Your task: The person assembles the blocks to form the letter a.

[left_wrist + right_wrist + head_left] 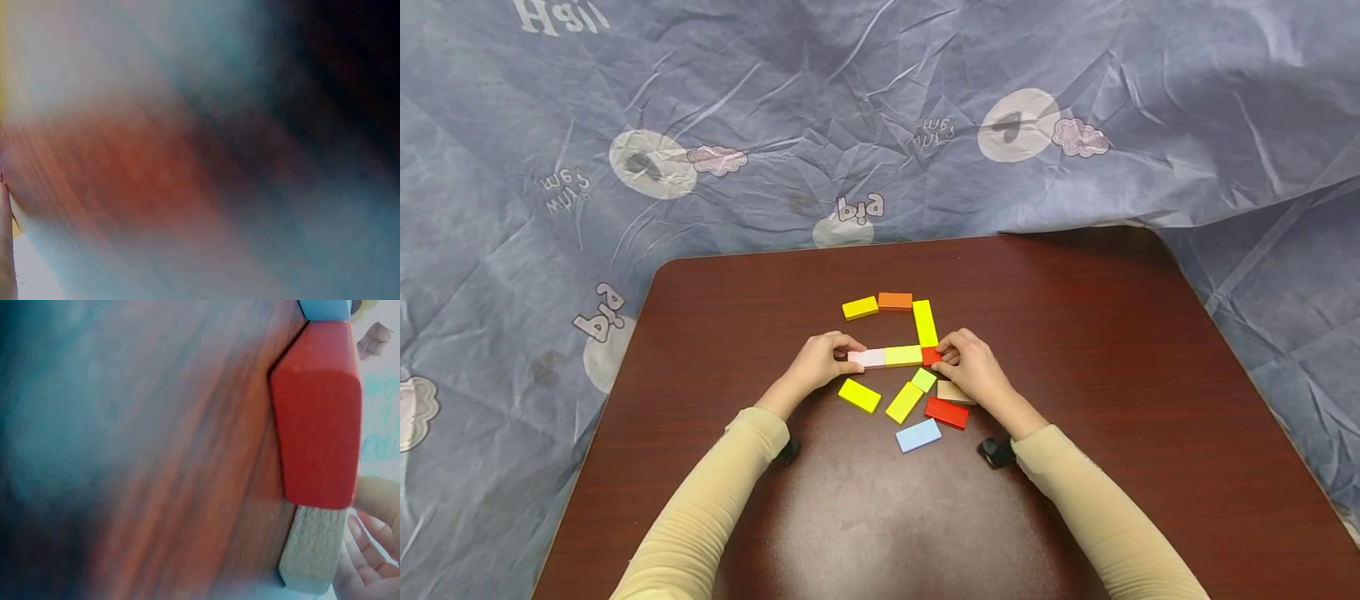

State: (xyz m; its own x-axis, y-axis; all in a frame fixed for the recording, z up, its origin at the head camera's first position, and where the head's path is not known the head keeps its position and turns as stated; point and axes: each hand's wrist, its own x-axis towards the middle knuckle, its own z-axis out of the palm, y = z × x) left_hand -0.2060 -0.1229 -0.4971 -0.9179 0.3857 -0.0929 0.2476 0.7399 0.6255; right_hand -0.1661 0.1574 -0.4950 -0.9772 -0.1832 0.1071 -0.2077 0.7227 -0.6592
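Note:
In the head view a pale pink block (pixel 867 359), a yellow block (pixel 902 357) and a small red block (pixel 930 356) lie end to end in a row. My left hand (pixel 817 360) pinches the row's left end, thumb and fingers on the pink block. At the other end my right hand (pixel 976 367) holds the red block, partly covering it. The left wrist view is mostly blurred, with a finger (pixel 6 244) at its left edge. Beside the fingers of my right hand (pixel 375 556), the right wrist view shows a plain wooden block (pixel 315 547).
Behind the row lie an upright-running yellow block (pixel 925 323), an orange block (pixel 895 302) and another yellow block (pixel 861 307). In front are yellow blocks (pixel 860 395), a green block (pixel 924 380), a larger red block (pixel 947 412) and a blue block (pixel 918 435) on the brown table (pixel 737 308).

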